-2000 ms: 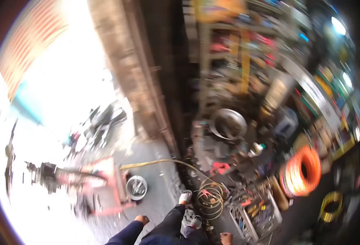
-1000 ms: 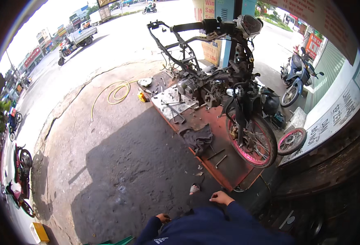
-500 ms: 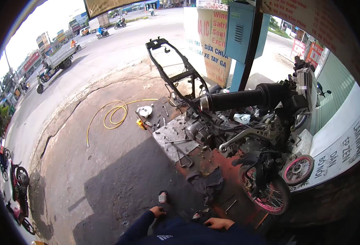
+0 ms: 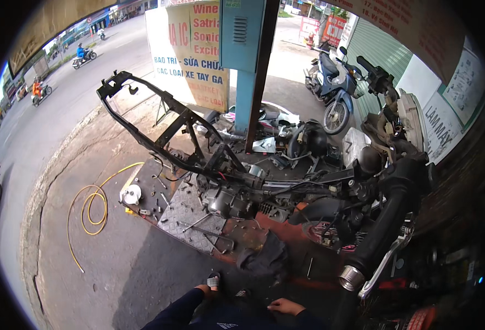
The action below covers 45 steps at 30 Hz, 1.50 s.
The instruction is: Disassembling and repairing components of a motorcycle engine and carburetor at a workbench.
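Beside a red platform (image 4: 247, 226) bearing a stripped motorcycle (image 4: 234, 202) and dark cloth (image 4: 265, 257), a person's right hand (image 4: 287, 306) hangs loosely curled and empty, apart from the left hand (image 4: 203, 289), whose grip cannot be told.

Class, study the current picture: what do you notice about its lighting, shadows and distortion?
Head view: the curb bows along the left, inside a black fisheye rim; head view again: the road is bright, the lower right very dark; same head view: a shadow covers part of the ground.

Red platform (image 4: 302, 247): metal plate (image 4: 179, 212), dark cloth (image 4: 265, 257).
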Each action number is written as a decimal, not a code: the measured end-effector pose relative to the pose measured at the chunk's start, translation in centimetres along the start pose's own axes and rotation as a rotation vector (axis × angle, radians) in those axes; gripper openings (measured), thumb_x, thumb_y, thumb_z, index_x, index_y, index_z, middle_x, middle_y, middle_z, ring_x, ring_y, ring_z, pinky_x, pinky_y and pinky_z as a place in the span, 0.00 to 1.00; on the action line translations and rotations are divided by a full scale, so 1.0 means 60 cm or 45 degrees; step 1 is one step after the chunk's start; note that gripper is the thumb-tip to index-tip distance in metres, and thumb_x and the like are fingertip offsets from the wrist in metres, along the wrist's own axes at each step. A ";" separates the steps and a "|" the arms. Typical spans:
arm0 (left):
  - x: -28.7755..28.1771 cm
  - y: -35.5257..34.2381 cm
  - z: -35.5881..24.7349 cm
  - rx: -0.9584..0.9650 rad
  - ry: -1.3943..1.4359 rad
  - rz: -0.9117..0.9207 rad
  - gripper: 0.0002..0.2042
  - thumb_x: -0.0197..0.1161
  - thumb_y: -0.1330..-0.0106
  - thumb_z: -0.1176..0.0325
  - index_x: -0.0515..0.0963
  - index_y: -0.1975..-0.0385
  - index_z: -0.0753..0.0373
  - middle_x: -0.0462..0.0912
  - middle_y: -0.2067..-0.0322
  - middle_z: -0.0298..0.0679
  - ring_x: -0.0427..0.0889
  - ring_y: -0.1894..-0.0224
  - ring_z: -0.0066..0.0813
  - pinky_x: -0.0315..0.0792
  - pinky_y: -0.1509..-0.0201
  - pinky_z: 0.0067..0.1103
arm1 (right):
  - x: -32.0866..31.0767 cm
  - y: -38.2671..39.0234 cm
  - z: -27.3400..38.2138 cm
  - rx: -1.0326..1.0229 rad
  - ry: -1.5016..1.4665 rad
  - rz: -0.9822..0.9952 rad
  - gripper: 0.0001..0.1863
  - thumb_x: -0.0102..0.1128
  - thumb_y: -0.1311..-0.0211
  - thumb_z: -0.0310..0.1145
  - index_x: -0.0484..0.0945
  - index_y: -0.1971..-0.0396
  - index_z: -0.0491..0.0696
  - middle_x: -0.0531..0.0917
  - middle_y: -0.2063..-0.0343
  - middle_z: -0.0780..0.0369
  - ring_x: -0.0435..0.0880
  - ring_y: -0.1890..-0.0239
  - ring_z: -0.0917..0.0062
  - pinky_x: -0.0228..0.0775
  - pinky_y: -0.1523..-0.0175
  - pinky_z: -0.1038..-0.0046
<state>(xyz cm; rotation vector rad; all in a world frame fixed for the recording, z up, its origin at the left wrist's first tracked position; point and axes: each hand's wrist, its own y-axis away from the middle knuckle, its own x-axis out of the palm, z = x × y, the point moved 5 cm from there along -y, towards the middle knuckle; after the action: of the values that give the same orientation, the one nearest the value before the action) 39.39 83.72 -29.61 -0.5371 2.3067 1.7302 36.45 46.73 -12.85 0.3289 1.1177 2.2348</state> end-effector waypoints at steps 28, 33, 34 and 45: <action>-0.117 -0.236 -0.283 1.479 -0.013 -1.130 0.22 0.66 0.47 0.67 0.74 0.51 0.63 0.73 0.52 0.48 0.74 0.48 0.51 0.71 0.50 0.37 | -0.161 -0.326 -0.193 -0.640 -0.251 -1.742 0.08 0.54 0.34 0.31 0.71 0.60 0.42 0.78 0.65 0.62 0.79 0.62 0.72 0.68 0.56 0.70; -0.133 -0.209 -0.372 1.466 0.371 -1.472 0.16 0.64 0.42 0.70 0.75 0.54 0.65 0.76 0.53 0.52 0.76 0.53 0.57 0.72 0.54 0.40 | -0.116 -0.218 -0.290 -1.483 -0.983 -1.694 0.21 0.49 0.30 0.34 0.68 0.42 0.41 0.77 0.46 0.56 0.74 0.43 0.72 0.62 0.36 0.67; -0.121 -0.234 -0.394 1.424 0.264 -1.197 0.14 0.62 0.40 0.70 0.75 0.55 0.65 0.78 0.57 0.53 0.77 0.57 0.57 0.72 0.56 0.40 | -0.114 -0.224 -0.321 -1.480 -0.997 -1.699 0.21 0.49 0.30 0.34 0.68 0.42 0.41 0.77 0.46 0.56 0.74 0.43 0.72 0.62 0.36 0.67; -0.041 -0.121 -0.512 2.245 0.619 -0.337 0.07 0.55 0.36 0.80 0.73 0.60 0.70 0.74 0.63 0.49 0.76 0.60 0.47 0.70 0.54 0.26 | -0.082 -0.293 -0.296 -1.291 -0.374 -1.892 0.20 0.46 0.28 0.38 0.69 0.44 0.40 0.77 0.50 0.56 0.75 0.44 0.71 0.64 0.37 0.68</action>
<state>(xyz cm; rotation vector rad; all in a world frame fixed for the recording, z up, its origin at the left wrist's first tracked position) 46.14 52.97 -26.14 -0.7163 2.7102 -0.8616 39.21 40.41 -37.38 -0.4715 -0.1511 1.0362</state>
